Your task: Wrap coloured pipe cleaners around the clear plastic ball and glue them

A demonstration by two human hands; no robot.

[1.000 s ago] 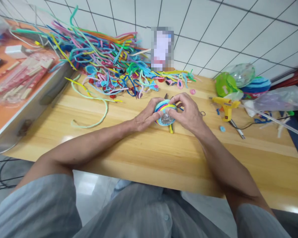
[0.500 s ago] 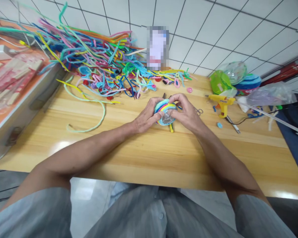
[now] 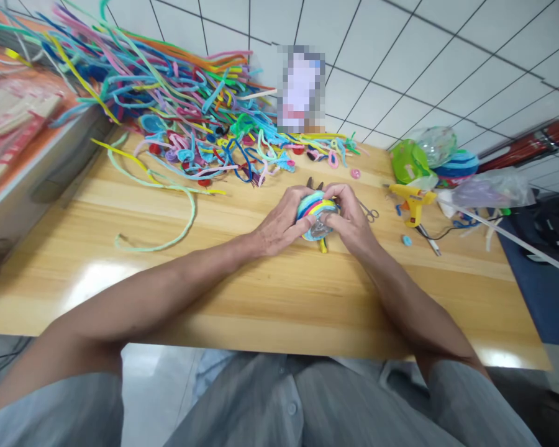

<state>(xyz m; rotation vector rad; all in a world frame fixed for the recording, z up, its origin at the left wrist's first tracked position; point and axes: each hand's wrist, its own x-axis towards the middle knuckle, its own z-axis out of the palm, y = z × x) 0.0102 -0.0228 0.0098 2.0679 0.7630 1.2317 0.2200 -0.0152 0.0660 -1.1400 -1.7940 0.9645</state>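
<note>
Between both hands is a rounded clear plastic piece wrapped in rows of coloured pipe cleaners (image 3: 314,203), light blue, yellow, pink and dark blue. My left hand (image 3: 283,222) grips its left side, the thumb pressed on the front. On the opposite side my right hand (image 3: 351,217) is closed round it, with its thumb near the see-through part. Beneath it lies a pair of pliers (image 3: 323,246); the dark jaw tips show behind and a yellow handle end in front. Scissors (image 3: 371,214) rest just right of my right hand, partly hidden by it.
A heap of pipe cleaners (image 3: 181,93) spreads along the back left. To the right are a yellow glue gun (image 3: 413,202), a green plastic piece (image 3: 407,161) and a plastic bag (image 3: 498,186). An orange-lined tray (image 3: 69,139) borders the left. A blurred phone (image 3: 302,90) leans against the wall.
The view has shifted slightly. Both hands keep hold of the wrapped piece, which has tilted a little, and more of the pliers' jaws shows behind it.
</note>
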